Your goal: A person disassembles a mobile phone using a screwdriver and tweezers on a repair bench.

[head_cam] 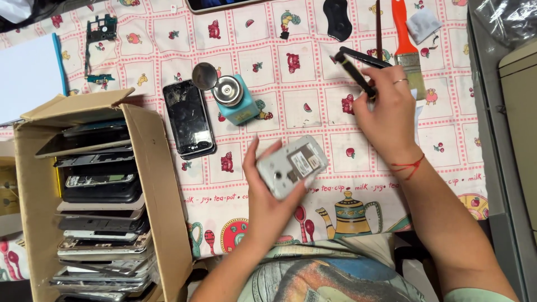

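Note:
My left hand (267, 196) holds a small silver-grey phone (293, 165) with its back cover off, inner side up, just above the table's near edge. My right hand (387, 112) is raised to the right of it and grips a black tweezer-like tool (358, 70) that points up and to the left. A phone with a cracked black screen (189, 118) lies flat to the left. Beside it stands a teal liquid dispenser bottle (235, 99) with its round metal lid flipped open.
A cardboard box (159, 184) at the left holds several stacked phones. A brush with an orange handle (407, 42), a black plastic part (338, 18), a circuit board (101, 28) and a white sheet (25, 75) lie on the patterned tablecloth (313, 106).

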